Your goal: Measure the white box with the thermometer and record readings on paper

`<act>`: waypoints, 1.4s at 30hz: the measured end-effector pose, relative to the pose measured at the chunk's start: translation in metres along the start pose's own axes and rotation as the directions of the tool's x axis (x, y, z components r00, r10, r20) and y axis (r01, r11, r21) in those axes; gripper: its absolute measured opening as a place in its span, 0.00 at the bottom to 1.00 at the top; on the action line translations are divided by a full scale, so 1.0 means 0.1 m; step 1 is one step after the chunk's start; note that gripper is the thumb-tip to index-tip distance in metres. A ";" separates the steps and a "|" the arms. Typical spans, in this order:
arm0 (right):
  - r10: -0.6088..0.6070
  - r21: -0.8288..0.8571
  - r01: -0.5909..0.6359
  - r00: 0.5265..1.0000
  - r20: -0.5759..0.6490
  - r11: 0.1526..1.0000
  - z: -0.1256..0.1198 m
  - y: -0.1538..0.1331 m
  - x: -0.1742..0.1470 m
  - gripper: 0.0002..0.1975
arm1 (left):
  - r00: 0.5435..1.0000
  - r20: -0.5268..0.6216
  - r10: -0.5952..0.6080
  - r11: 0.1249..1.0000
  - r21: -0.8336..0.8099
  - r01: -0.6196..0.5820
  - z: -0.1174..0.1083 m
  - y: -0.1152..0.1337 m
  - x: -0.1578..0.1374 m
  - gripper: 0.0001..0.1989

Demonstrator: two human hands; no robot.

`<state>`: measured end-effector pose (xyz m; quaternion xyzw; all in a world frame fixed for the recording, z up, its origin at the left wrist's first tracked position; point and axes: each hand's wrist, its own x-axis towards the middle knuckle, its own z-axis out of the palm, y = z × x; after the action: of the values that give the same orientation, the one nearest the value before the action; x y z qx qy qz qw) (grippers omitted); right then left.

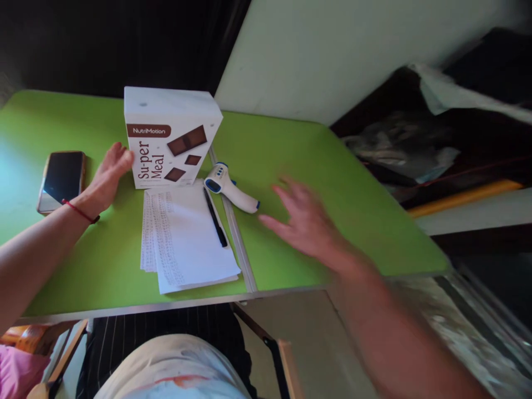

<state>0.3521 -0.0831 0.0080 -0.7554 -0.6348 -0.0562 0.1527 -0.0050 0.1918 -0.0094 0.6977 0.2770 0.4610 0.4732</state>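
A white box (pixel 143 144) printed "NutriMotion Su-per Meal" stands upright on the green table (pixel 286 141). My left hand (pixel 110 176) is at its left side, fingers stretched out; whether the fingertips touch the box I cannot tell. Blurred by motion, my right hand (pixel 301 219) hovers over the table with thumb and fingers apart, holding nothing. Between that hand and the box lies a white and blue infrared thermometer (pixel 236 191). A stack of papers (pixel 191 244), some with printed columns, sits in front of the box. On it rests a black pen (pixel 215 217).
A smartphone (pixel 62 180) lies left of my left hand, near the wrist. A metal seam (pixel 240 244) runs across the table between its halves. Behind stands a pale wall (pixel 316 50). Dark shelving with plastic bags (pixel 399 149) is at the right, beyond the table edge.
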 end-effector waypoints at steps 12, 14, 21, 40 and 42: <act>0.330 0.469 -0.323 0.941 0.070 0.822 0.19 -0.69 0.82 0.15 | 0.987 -0.007 -0.158 0.954 0.256 0.155 0.12 0.18 -0.10 0.38; 0.293 0.775 -0.196 0.956 0.015 0.600 0.18 -0.96 0.67 0.19 | 0.984 -0.021 -0.178 0.954 0.241 0.177 0.14 0.22 -0.13 0.35; -0.034 0.959 -0.268 0.962 0.272 0.099 0.43 -1.60 0.47 0.25 | 0.993 -0.002 -0.116 0.970 0.213 0.114 0.18 0.25 -0.18 0.33; -0.059 0.946 -0.324 0.944 0.324 0.008 0.47 -1.67 0.41 0.31 | 0.971 0.209 -0.119 0.963 0.261 0.062 0.06 0.35 -0.19 0.36; -0.058 0.949 -0.315 0.947 0.315 0.004 0.48 -1.67 0.41 0.31 | 0.971 0.213 -0.110 0.964 0.260 0.052 0.07 0.34 -0.19 0.35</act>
<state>0.1920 -0.0049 0.0004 -0.4850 -0.4317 0.5197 0.5552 -0.0087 0.1596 0.0137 0.7880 0.3064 0.3199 0.4276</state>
